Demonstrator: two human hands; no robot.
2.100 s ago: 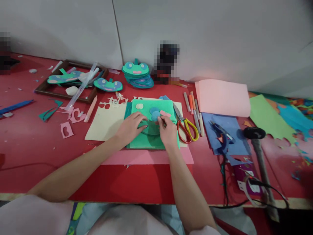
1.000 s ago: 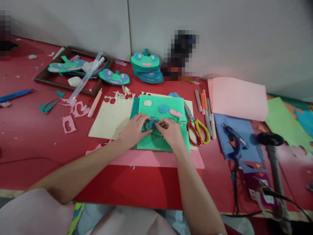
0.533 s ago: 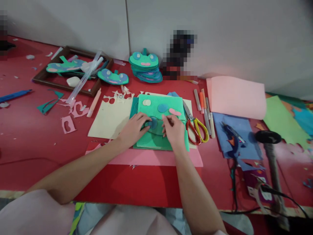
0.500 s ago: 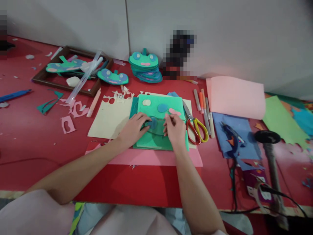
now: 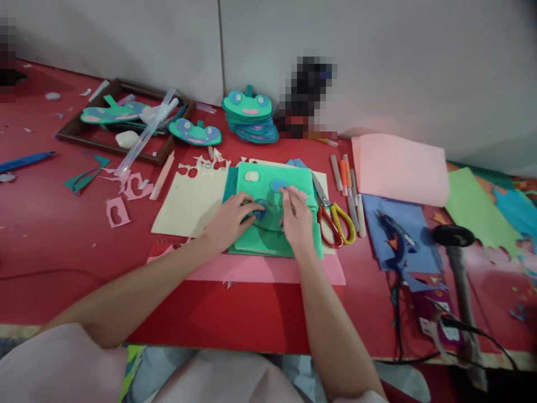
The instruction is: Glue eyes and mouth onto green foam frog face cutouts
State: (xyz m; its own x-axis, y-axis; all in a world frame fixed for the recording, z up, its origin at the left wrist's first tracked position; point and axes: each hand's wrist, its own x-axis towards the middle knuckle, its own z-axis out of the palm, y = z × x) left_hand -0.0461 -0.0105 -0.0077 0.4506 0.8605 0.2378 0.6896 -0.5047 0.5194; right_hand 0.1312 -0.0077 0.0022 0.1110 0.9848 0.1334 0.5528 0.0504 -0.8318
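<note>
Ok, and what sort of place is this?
It looks like a craft workbench, perhaps in a small workshop: scissors lie to the right of the hands, pink scraps to the left, and a stack of green face cutouts by the wall.

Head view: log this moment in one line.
left hand: fingers on lower blue disc | right hand: fingertips at upper blue disc, contact unclear | scissors: at right edge of green sheet

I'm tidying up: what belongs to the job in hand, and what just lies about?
Likely in use:
rectangular green sheet
thin, round blue disc under left hand
matching disc by right hand

Probably lying about:
holed pink scraps
long, slim blue pen
</note>
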